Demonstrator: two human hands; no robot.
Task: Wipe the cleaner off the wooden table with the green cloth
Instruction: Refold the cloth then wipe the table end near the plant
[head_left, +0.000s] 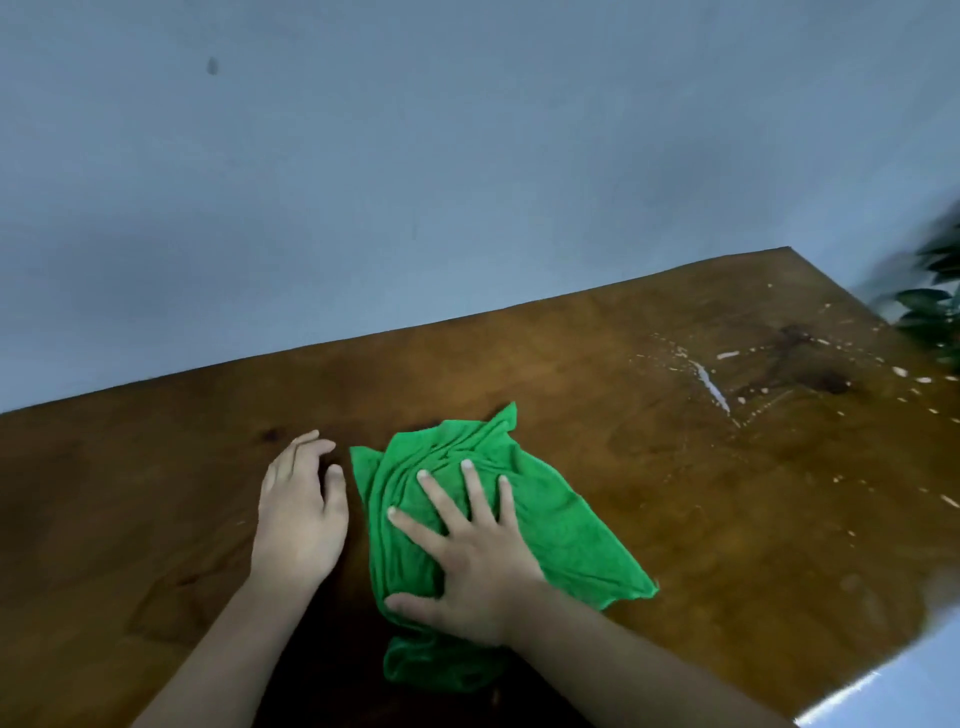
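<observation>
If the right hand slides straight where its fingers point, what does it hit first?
Probably only bare wooden table, then the wall. The right hand presses the green cloth; the cleaner lies off right.

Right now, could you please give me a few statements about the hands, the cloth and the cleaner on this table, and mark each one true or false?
1. The right hand presses flat on the green cloth with its fingers spread. True.
2. The left hand grips the green cloth. False: it rests on the bare wooden table beside the cloth and holds nothing.
3. The green cloth covers the white cleaner splashes. False: they lie uncovered toward the table's far right, apart from the cloth.
4. Dark plant leaves show at the right edge of the view. True.
</observation>
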